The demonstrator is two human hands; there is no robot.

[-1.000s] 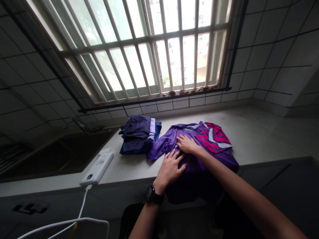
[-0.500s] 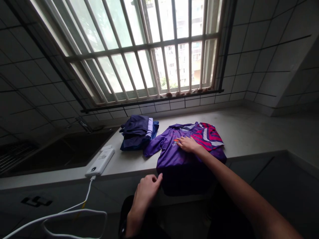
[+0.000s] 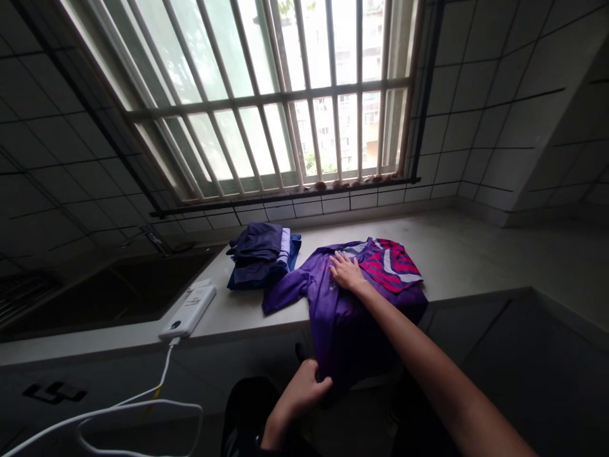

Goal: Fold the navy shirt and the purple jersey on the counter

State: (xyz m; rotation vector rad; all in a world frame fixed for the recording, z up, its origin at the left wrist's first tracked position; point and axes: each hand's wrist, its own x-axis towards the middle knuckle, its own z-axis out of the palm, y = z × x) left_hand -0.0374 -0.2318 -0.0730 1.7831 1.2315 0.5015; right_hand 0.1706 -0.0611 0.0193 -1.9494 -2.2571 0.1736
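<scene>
A purple shirt point(image 3: 328, 317) lies on the counter, its lower part hanging over the front edge. One sleeve stretches left towards the folded pile; the red-striped sleeve point(image 3: 392, 266) lies folded in across the right side. My right hand point(image 3: 346, 271) rests flat on the shirt's chest near the collar, fingers spread. Below the counter edge, my left hand point(image 3: 304, 388) is closed at the hanging left edge of the shirt, which is drawn into a taut fold. The fingertips are partly hidden.
A pile of folded dark clothes point(image 3: 261, 254) sits left of the shirt. Beside the sink point(image 3: 124, 285) lies a white power bank point(image 3: 189, 311) with a white cable point(image 3: 166, 368) hanging off the front. A barred window point(image 3: 285, 95) is behind the counter point(image 3: 457, 254).
My left hand has moved down and right, and the shirt's left edge is now pulled down with it. My right hand has shifted slightly towards the collar, its fingers more spread.
</scene>
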